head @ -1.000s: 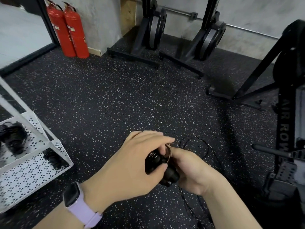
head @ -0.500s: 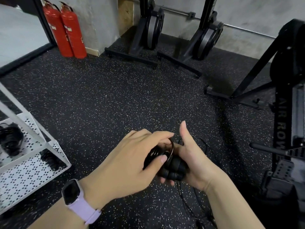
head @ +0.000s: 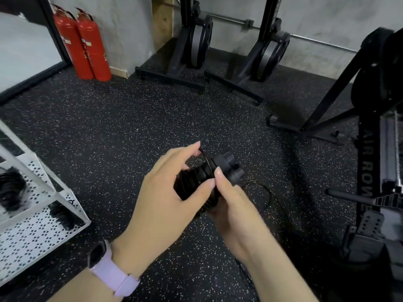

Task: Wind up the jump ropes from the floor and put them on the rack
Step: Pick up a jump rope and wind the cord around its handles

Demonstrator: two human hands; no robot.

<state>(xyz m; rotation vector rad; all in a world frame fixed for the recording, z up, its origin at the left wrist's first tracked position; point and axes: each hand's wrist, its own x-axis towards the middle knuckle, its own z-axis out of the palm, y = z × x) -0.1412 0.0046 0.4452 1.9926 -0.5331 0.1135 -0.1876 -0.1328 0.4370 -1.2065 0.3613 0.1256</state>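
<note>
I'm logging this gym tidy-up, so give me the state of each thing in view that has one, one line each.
Jump rope handles: held together, partly wound with cord.
Cord: loose end trailing on the floor.
Left hand: pinching the cord at the handles.
Right hand: gripping the handles.
Rack: wound ropes already on its shelves.
Fire extinguishers: upright by the wall.
</note>
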